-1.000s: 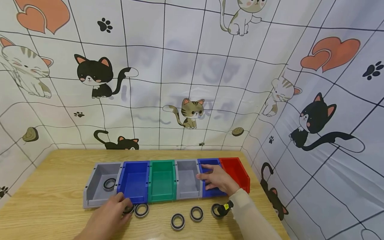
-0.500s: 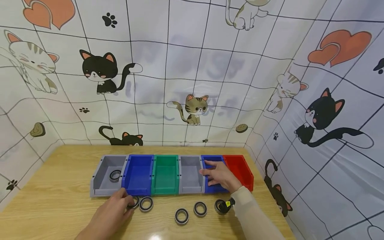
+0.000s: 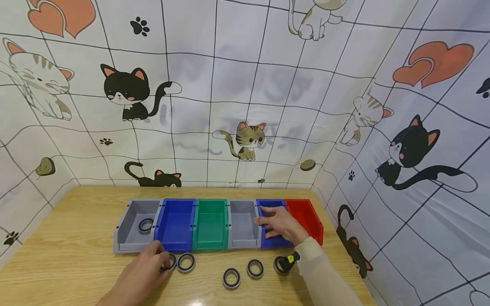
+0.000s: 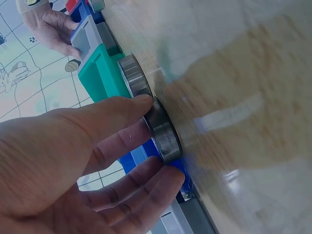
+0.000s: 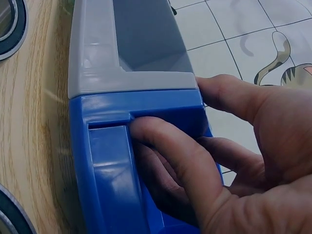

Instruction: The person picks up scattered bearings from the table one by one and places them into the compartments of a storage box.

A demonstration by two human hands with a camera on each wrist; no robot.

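Observation:
In the head view my left hand (image 3: 139,270) is at the table's front left, beside a ball bearing (image 3: 171,261). The left wrist view shows its thumb on the near side of this bearing (image 4: 163,131), with fingers behind and below it. It stands on edge there, touching a second bearing (image 4: 134,75). My right hand (image 3: 281,223) lies over the right blue bin (image 3: 273,242), fingers spread. In the right wrist view the thumb (image 5: 151,129) touches the inside of that bin's front corner, and another finger reaches toward the grey bin (image 5: 131,82).
Bins stand in a row: grey (image 3: 135,246) with a bearing (image 3: 145,226) inside, blue (image 3: 176,225), green (image 3: 211,225), grey (image 3: 243,225), then red (image 3: 306,219) at the right end. Loose bearings (image 3: 231,278) lie in front. A cat-print curtain hangs behind.
The head view has shifted slightly. Slightly more of the bearing at my left fingers shows than a second ago. My right hand stays on the blue bin.

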